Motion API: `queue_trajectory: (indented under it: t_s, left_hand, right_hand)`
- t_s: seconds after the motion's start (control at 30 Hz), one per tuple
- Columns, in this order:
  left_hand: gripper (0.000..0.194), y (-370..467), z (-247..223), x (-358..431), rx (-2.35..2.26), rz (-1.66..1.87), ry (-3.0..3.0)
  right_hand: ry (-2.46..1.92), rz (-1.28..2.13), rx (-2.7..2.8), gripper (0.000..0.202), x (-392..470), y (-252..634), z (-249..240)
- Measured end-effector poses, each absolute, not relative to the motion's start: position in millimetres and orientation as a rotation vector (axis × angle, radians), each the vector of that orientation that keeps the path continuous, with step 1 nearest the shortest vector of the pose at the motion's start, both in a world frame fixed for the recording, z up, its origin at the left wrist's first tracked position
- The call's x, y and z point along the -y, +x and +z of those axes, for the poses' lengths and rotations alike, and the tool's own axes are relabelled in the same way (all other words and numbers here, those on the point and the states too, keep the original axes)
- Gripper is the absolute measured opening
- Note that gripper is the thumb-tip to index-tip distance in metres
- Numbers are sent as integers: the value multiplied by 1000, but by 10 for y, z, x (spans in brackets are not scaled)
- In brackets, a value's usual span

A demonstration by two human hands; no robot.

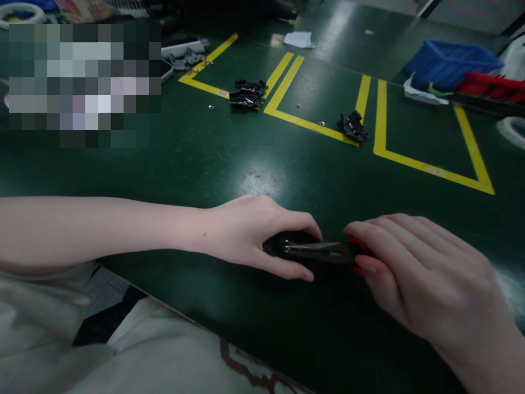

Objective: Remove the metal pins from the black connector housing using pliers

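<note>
My left hand (254, 232) grips a small black plastic part (287, 243) low over the dark green table (205, 158). My right hand (414, 268) is closed around red-handled pliers (328, 253), whose grey metal jaws point left and meet the black part. The red handles are mostly hidden under my fingers. Both hands sit close together near the table's front edge.
Two piles of black parts lie farther back: one (247, 93) on the yellow tape lines, one (353, 127) at the right of a taped box. A blue bin (449, 63) and a red bin (492, 86) stand far right. A white crumpled paper (299, 39) lies at the back.
</note>
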State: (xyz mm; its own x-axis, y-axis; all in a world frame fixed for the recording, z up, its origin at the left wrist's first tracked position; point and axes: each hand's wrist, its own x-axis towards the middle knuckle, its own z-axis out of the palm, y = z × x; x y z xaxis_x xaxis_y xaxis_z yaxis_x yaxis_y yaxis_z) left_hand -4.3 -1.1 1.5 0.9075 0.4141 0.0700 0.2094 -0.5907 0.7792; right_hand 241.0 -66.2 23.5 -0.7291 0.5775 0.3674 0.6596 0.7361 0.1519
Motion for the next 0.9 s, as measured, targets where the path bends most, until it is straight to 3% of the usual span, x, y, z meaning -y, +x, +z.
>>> queue_trajectory:
  t_s: [0.6,0.9]
  left_hand:
    - [43,-40,25,1,-454,274,2245]
    - [56,-67,27,-20,-429,278,2175]
  right_hand:
    - [-974,-365,2668,12,648,2466,230]
    - [-1016,-411,2672,13,644,2518,246]
